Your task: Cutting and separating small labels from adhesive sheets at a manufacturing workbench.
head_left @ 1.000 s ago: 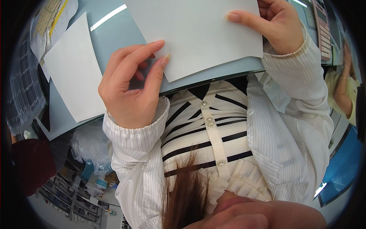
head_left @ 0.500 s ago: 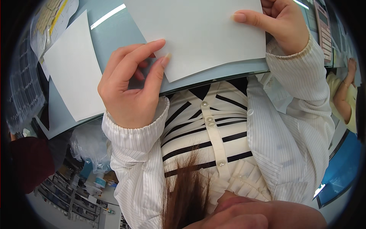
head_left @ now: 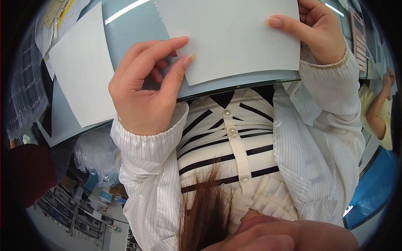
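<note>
A white sheet of paper (head_left: 238,37) lies before me over the desk, its top running out of view. My right hand (head_left: 320,31) holds its right edge, thumb on top and the other fingers curled at the side, partly hidden. At the lower left of this sheet is my left hand (head_left: 146,83). Its index finger and thumb are apart, tips over the paper's left edge, and the other fingers are bent. Whether those tips press on the paper I cannot tell. Farther left, another white sheet (head_left: 86,67) rests on the desk.
The grey-blue desk (head_left: 134,31) ends in a dark edge near my body. Clear plastic sleeves (head_left: 27,88) and wrapped papers (head_left: 56,25) are at the far left. A pink calculator (head_left: 358,39) stands right. Another person's arm (head_left: 379,108) shows at the right rim, a dark red sleeve (head_left: 33,175) at the left.
The held sheet and my right hand sit slightly farther right and lower in view. The sheet's near edge now looks smoother. My left hand keeps nearly the same pose.
</note>
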Available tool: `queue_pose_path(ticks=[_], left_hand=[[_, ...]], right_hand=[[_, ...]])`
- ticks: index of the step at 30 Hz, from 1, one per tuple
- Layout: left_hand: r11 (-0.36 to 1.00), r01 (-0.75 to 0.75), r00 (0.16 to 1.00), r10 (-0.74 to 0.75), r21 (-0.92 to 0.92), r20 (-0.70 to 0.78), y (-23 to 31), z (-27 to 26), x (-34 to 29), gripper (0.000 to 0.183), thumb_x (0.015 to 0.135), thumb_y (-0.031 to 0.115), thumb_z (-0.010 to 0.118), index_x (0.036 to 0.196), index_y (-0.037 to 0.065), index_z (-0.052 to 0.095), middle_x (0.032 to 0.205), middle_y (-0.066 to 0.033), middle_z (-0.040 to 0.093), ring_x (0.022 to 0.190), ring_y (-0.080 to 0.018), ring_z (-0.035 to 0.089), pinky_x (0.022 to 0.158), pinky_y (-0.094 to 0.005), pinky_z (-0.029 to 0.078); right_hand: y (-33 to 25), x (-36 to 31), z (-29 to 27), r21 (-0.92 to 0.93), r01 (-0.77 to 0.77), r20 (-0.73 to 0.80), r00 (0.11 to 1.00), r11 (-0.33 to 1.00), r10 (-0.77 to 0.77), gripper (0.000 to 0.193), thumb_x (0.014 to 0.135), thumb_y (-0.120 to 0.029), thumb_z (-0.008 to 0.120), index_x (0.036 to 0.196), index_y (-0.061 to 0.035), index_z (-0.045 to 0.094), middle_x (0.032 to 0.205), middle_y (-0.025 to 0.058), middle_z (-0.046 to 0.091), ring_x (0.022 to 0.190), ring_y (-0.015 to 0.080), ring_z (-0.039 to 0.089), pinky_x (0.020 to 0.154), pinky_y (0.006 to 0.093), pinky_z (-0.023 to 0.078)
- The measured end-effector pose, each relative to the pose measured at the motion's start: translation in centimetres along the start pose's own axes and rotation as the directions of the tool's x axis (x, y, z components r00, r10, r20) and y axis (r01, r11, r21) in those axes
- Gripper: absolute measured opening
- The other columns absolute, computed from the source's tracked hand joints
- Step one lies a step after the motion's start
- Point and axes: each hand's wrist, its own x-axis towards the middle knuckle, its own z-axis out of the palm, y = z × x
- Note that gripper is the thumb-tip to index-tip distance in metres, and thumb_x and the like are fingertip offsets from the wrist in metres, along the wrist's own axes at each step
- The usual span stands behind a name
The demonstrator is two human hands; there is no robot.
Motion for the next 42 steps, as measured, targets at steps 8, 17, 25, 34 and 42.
queue_pose_path(ticks=[8,17,25,34,42], left_hand=[[1.0,-0.024,1.0,0.024,0.006,-0.017,-0.2,-0.1,-0.1,0.027,0.076,-0.004,0.076,0.102,0.001,0.073,0.09,-0.0039,0.066,0.07,-0.0084,0.052,0.06,-0.0198,0.04],[0.994,-0.065,0.997,0.069,0.085,-0.045,-0.4,0.0,-0.5,0.027,0.075,-0.004,0.076,0.102,0.003,0.074,0.091,-0.005,0.067,0.07,-0.0094,0.055,0.059,-0.0205,0.042],[0.985,-0.122,0.988,0.133,0.123,-0.079,-0.4,0.3,-0.5,0.027,0.072,-0.004,0.077,0.097,0.007,0.074,0.084,-0.0062,0.062,0.062,-0.0141,0.057,0.052,-0.0245,0.046],[0.836,-0.391,0.908,0.419,0.386,0.011,-0.9,0.4,-0.2,0.032,0.072,-0.003,0.072,0.102,0.008,0.074,0.12,-0.0106,0.065,0.113,-0.0334,0.054,0.091,-0.038,0.047],[0.812,-0.362,0.932,0.317,0.458,0.174,0.1,-0.5,0.6,0.04,0.079,0.005,0.063,0.119,0.006,0.066,0.134,-0.0145,0.057,0.131,-0.0381,0.044,0.107,-0.0457,0.036]], right_hand=[[-0.1,0.1,0.1,0.007,-0.022,0.003,1.0,1.0,0.022,0.044,0.078,0.004,0.076,0.118,0.0093,0.059,0.104,0.0157,0.069,0.09,0.0165,0.068,0.079,0.0267,0.055],[0.8,0.0,0.8,-0.041,0.067,-0.021,0.997,0.997,-0.068,0.039,0.079,0.006,0.075,0.115,0.0094,0.06,0.106,0.0132,0.069,0.091,0.0139,0.066,0.08,0.0251,0.053],[3.4,-0.1,-2.0,-0.431,0.248,0.047,0.966,0.868,-0.253,0.042,0.084,-0.008,0.076,0.122,0.0008,0.06,0.101,0.0078,0.07,0.087,0.0134,0.068,0.079,0.0247,0.055],[2.9,-0.2,-0.7,-0.427,0.263,0.065,0.963,0.865,-0.261,0.047,0.083,-0.006,0.076,0.125,0.0029,0.057,0.107,0.0095,0.068,0.091,0.0126,0.067,0.081,0.0241,0.054],[0.9,-1.1,-0.5,-0.821,0.095,-0.075,0.959,0.563,-0.272,0.059,0.076,-0.003,0.08,0.129,-0.0002,0.055,0.111,0.0078,0.065,0.088,0.0119,0.065,0.072,0.0238,0.051]])
